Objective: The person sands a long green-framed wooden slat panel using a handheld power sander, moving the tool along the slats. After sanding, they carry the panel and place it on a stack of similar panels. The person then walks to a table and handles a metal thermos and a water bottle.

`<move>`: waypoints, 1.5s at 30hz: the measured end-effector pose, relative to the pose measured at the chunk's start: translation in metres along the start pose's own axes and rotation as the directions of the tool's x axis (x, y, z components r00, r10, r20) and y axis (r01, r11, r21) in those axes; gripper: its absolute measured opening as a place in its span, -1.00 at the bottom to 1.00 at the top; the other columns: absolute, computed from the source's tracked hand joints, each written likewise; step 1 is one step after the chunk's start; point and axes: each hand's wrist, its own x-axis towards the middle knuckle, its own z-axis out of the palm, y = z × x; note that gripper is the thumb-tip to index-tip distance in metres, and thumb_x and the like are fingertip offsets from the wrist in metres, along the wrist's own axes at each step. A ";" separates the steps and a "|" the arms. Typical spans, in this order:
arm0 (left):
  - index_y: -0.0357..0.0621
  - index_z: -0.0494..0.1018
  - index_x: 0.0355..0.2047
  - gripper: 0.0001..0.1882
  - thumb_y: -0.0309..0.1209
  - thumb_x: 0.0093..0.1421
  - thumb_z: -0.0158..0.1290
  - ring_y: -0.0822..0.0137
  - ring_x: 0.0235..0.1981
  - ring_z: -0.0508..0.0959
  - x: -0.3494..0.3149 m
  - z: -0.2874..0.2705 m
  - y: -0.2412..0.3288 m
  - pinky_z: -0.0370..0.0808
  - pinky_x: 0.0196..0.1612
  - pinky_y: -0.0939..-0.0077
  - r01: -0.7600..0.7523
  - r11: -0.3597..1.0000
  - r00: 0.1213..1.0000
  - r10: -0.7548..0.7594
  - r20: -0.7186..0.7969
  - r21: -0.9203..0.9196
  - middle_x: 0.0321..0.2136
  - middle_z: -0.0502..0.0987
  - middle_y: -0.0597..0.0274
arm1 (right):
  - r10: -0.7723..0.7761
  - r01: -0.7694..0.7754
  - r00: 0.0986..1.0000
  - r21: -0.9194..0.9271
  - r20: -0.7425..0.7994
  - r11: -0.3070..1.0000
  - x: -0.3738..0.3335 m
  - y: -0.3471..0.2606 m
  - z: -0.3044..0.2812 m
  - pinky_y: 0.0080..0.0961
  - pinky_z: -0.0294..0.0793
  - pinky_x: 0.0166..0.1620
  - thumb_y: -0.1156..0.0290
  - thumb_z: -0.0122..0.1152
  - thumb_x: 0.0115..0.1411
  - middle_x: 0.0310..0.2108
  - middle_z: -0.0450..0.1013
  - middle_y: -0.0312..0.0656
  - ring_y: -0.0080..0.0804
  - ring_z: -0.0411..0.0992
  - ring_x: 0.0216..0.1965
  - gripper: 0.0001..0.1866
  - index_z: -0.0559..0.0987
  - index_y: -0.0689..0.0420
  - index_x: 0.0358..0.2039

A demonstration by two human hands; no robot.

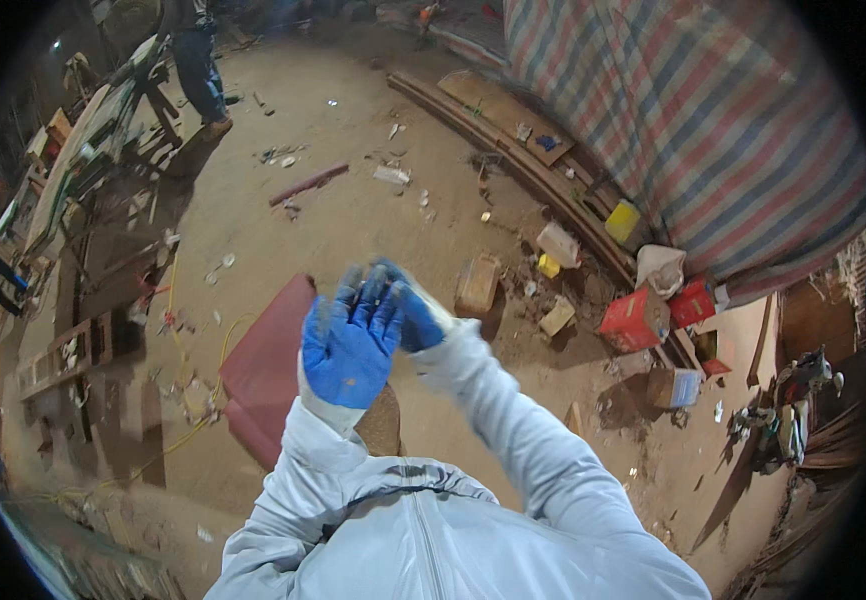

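Note:
My left hand [351,348], in a blue-coated glove with a pale cuff, is open in front of my chest. Its palm faces up toward me and its fingers stretch away, with nothing on the palm. Beside it, my right hand [417,318] wears a similar blue and whitish glove and is seen edge-on. Its fingers look extended and meet or overlap the left fingertips; blur hides the exact contact. Below my left hand stands a maroon, smooth-sided object [265,365], perhaps a seat. A brown rough-textured surface [381,422] shows beneath my wrists.
Yellowish containers [478,284], red boxes [635,318] and a yellow jug [624,221] lie to the right. Long timbers [513,150] run beside a striped tarp [693,130]. A yellow cord [175,440] and a wooden frame [65,355] lie left. Another person [200,75] stands far left.

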 end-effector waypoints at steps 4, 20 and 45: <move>-0.29 0.38 0.14 -0.59 -0.26 0.42 -0.13 0.16 0.17 0.44 0.253 -0.116 0.053 0.33 0.28 0.28 0.107 0.986 0.987 -0.120 -0.105 -0.128 0.15 0.45 0.04 | 0.036 0.052 0.980 0.428 -0.196 0.902 0.247 -0.011 -0.108 -0.27 0.48 0.11 0.11 0.12 0.35 -0.06 0.53 -0.03 -0.20 0.51 -0.05 -0.55 0.47 0.20 0.06; -0.18 0.25 0.26 -0.49 -0.17 0.42 -0.06 0.25 0.18 0.40 1.219 -0.364 0.300 0.37 0.22 0.31 0.385 0.763 0.829 -0.039 -0.557 0.520 0.15 0.39 0.11 | 0.027 0.123 0.853 0.251 -0.521 0.960 1.096 -0.373 -0.628 -0.58 0.35 -0.51 -0.27 0.15 0.18 -0.61 0.39 -0.46 -0.58 0.30 -0.59 -0.57 0.53 -0.16 -0.40; -0.11 0.27 0.25 -0.46 -0.10 0.38 -0.02 0.32 0.11 0.43 2.784 -0.680 0.922 0.33 0.16 0.43 0.443 0.622 0.857 -0.081 -0.509 0.646 0.12 0.43 0.20 | 0.060 0.112 0.828 0.269 -0.557 0.957 2.763 -0.800 -0.921 -0.34 0.52 -0.27 -0.06 0.05 0.33 -0.48 0.52 -0.23 -0.32 0.47 -0.45 -0.61 0.54 0.02 -0.31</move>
